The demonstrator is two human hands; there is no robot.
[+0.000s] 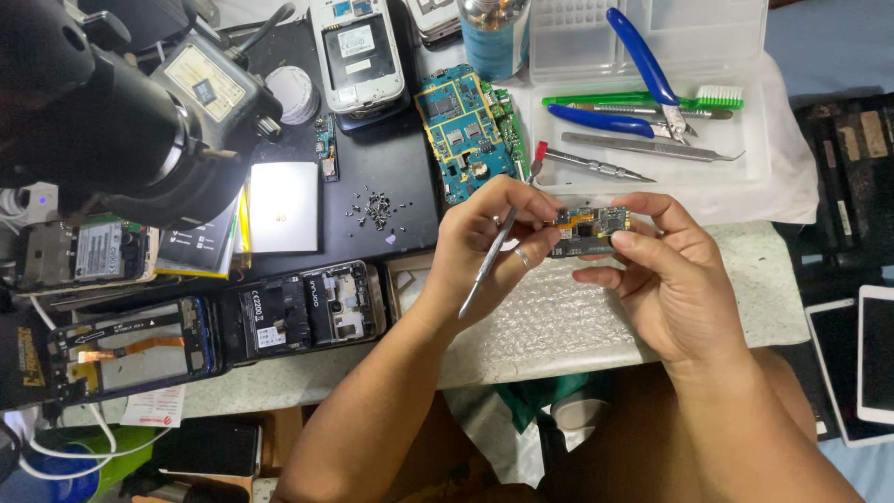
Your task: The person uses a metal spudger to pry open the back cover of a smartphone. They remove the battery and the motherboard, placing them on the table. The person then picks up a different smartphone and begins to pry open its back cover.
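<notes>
A: Centre right of the frame. Your left hand (484,247) and right hand (666,270) meet over a sheet of bubble wrap (559,317). Between them sits a small circuit board (589,230) with an orange flex strip on it.

B: Grip?

A: Your right hand pinches the board's right end, thumb below, fingers curled behind. Your left fingertips close on its left end, and the same hand keeps a thin metal pry tool (486,263) tucked along the palm, tip pointing down and left. Both hands are closed on something; neither is slack.

B: Step in hand, as you judge it?

A: You look to be inspecting or working a connector on that board, held up off the bench. The next move likely calls for turning the tool's tip up to the board while your right hand holds it steady. The parts are small, so go lightly.

B: Labels and packages?

A: Upper left: a pale rectangular label (207,82) on the black microscope head. Left edge: a white sticker (98,250) on an opened phone. Top centre: a white label (356,40) inside a white phone's (358,56) back. Lower left: a white paper slip with red marks (154,407). Upper right: a clear plastic tray (754,158) holding blue-handled cutters (643,65), a green brush (633,98) and tweezers (652,147). I cannot read any of it from here.
</notes>
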